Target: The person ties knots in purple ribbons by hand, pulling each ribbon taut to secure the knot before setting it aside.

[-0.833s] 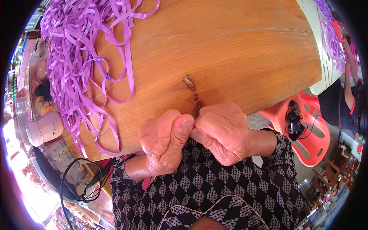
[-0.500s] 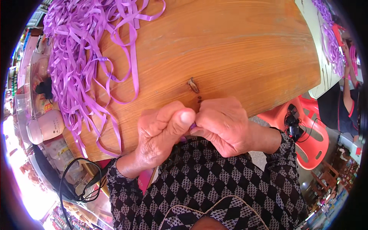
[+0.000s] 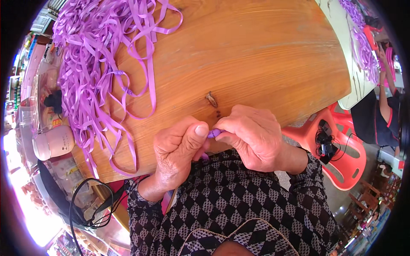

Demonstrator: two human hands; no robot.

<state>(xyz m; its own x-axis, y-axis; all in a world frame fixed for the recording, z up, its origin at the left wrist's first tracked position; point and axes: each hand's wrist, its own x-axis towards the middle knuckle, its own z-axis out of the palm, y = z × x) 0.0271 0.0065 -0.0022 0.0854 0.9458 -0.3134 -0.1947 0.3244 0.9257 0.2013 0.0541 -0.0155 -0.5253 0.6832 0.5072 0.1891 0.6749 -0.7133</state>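
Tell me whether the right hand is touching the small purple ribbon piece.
Touching. The head view shows the right hand pinching the purple ribbon piece at its fingertips, with the left hand thumb pressed against the same piece, near the wooden table edge.

Bright daylight is falling on the wooden table [image 3: 256, 55]; the lower left corner is glaring white, and the fisheye is bending the dark, blurred rim.

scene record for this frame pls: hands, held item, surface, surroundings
left hand: closed, thumb pressed on purple ribbon piece
right hand: closed, pinching the same piece from the other side
position: both at near edge of wooden table
ribbon pile: loose purple strips, table's left part
other: red plastic chair to the right; another person far right
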